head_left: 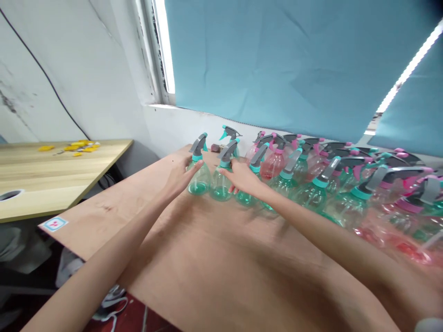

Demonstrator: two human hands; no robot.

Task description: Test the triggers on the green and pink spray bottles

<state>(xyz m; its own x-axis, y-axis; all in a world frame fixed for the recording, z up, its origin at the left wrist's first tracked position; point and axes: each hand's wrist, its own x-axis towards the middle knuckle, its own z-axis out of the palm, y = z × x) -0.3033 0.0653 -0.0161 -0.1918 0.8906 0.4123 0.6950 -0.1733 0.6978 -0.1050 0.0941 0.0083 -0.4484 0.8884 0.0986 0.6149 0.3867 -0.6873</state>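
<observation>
My left hand (182, 175) is on the left side of a clear green spray bottle (199, 181) at the row's left end. Its thumb lies across the front of the bottle; the other fingers are mostly hidden behind. My right hand (241, 176) is wrapped around the right side of a second green spray bottle (220, 186), thumb near its neck and fingertips between it and the neighbouring green bottle (246, 197). Both held bottles stand upright on the wooden table (214, 258), close together, with grey and teal trigger heads.
Several more green and pink spray bottles (311, 196) crowd the table's right side along the wall. Behind my hands stands another teal-triggered bottle (231, 133) near a small dark reddish object (215, 148). At left, a separate desk (31, 175) carries yellow pieces (81, 146).
</observation>
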